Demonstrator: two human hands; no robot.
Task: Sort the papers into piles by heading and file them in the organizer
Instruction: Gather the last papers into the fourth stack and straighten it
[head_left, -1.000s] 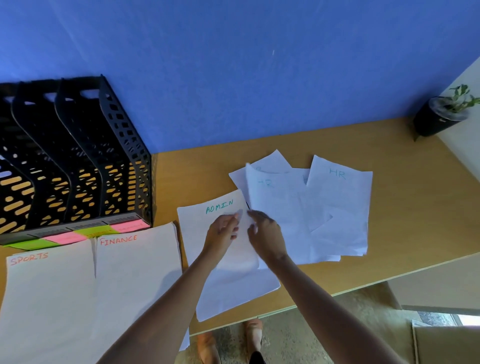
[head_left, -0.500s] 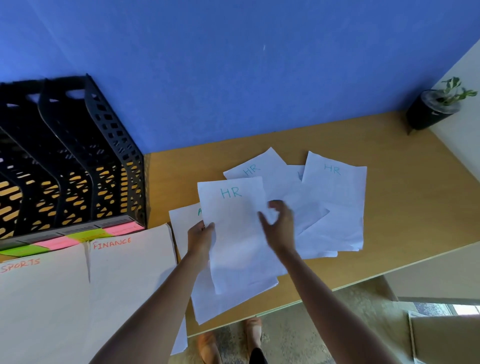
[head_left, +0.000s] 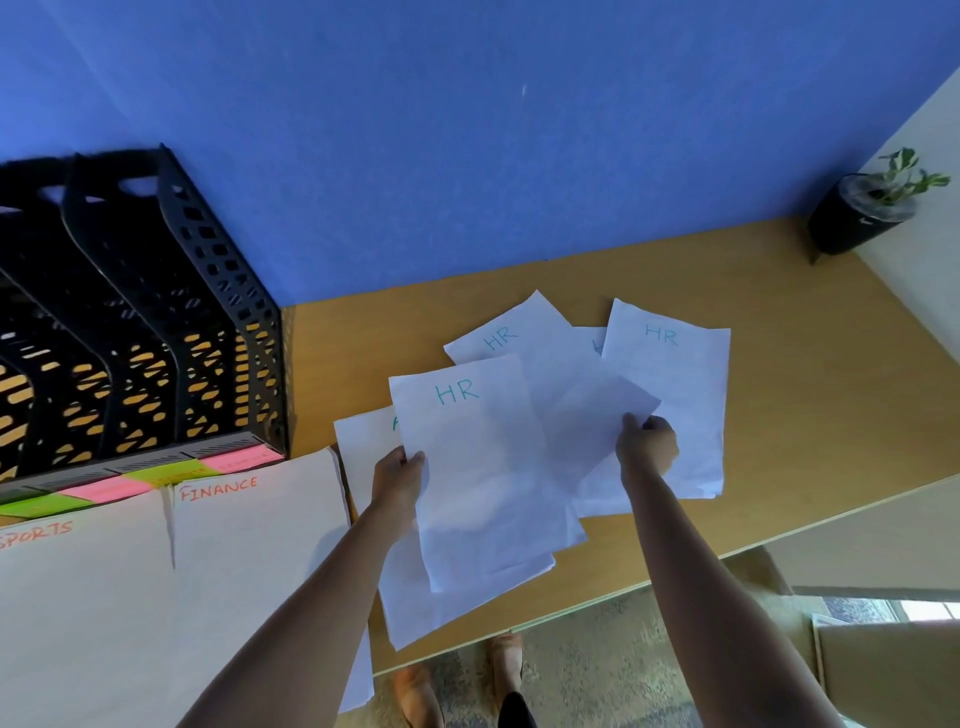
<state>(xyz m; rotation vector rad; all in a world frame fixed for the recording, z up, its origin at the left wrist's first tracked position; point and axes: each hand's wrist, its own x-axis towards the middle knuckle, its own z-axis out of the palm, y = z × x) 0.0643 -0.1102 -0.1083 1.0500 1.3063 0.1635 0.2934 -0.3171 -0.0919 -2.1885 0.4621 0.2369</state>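
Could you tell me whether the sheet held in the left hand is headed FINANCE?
No, the sheet that the left hand grips by its left edge is headed HR, while the FINANCE sheet lies on the desk beside it.

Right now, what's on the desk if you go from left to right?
Organizer → SPORTS paper → FINANCE paper → left hand → held HR sheet → right hand → far-right HR sheet → plant.

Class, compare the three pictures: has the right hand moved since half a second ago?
Yes. The right hand has moved right, away from the HR sheet that the left hand holds, onto the loose HR papers, farther from the black organizer.
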